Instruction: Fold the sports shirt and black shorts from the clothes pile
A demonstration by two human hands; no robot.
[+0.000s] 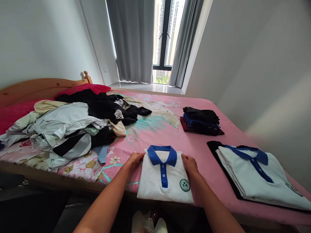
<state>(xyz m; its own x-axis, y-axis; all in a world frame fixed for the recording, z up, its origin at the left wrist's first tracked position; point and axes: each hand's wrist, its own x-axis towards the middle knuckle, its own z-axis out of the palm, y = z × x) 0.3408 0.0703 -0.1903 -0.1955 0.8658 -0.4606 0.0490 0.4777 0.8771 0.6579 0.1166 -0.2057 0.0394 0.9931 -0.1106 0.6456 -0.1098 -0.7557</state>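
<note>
White polo shirt (167,176) on pink bed (155,137), hands (135,160) pinching its top corners; grey curtains (132,42) flank window (163,42).

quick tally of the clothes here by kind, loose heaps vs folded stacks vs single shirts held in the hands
Loose heaps: 1, the unfolded clothes
Folded stacks: 2, the dark stack and the white-topped stack
Single held shirts: 1, the blue-collared white polo shirt
Total: 4

The white polo shirt (155,181) has a blue collar (152,157), a blue placket (164,179) and a round green badge (184,185); it is neatly folded, front side up, at the near edge of the bed (157,137).
</note>
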